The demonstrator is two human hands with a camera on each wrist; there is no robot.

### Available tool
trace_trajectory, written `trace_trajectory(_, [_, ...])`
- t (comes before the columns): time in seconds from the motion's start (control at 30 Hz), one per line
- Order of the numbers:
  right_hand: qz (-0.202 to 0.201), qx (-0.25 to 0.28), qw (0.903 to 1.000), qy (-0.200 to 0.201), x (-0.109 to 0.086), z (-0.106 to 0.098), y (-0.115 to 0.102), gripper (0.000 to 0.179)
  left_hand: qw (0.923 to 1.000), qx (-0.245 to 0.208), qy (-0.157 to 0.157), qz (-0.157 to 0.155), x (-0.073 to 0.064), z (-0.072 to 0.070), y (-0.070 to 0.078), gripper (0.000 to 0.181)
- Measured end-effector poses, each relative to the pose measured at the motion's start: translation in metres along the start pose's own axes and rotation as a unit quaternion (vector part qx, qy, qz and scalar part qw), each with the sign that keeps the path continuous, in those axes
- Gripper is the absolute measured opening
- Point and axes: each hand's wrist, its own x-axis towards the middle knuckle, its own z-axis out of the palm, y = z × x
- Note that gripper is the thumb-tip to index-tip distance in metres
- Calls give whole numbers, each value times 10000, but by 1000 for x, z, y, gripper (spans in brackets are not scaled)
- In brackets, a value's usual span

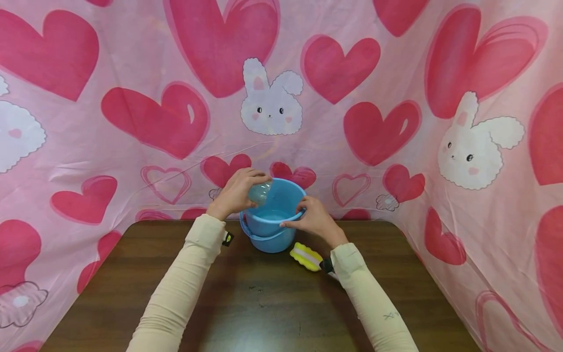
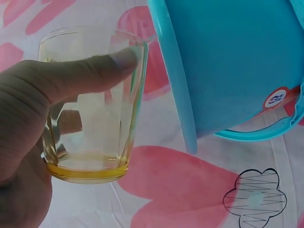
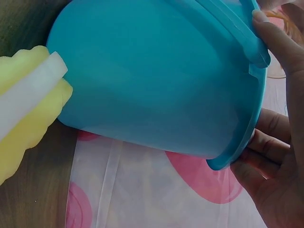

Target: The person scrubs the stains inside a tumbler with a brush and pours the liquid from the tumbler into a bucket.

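Observation:
In the head view a light blue bucket (image 1: 271,242) stands near the back of the table, with a little water seemingly in its bottom. My left hand (image 1: 235,193) grips a clear drinking glass (image 1: 260,192), tilted at the bucket's left rim. The left wrist view shows the thumb across the glass (image 2: 95,137), whose base looks yellowish, apart from the bucket's rim (image 2: 178,80). My right hand (image 1: 317,220) holds the bucket's right rim, fingers over the edge, as the right wrist view of the bucket (image 3: 156,90) also shows.
A yellow sponge brush (image 1: 306,256) with a white middle strip lies right of the bucket, its handle partly under the right wrist. The bucket's handle (image 1: 264,238) hangs down in front. A pink heart-and-rabbit cloth (image 1: 316,146) hangs behind the brown table (image 1: 255,303).

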Motion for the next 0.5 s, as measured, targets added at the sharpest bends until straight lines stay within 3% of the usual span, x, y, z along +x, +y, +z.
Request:
trace_trajectory(0.13, [-7,28,10000,-20,0,1,1,66,9997,169,20,192,2,0,1,80])
trace_trajectory(0.5, [-91,56,9999,9,0,1,3,57,9966,472,129,658,5,2,2,74])
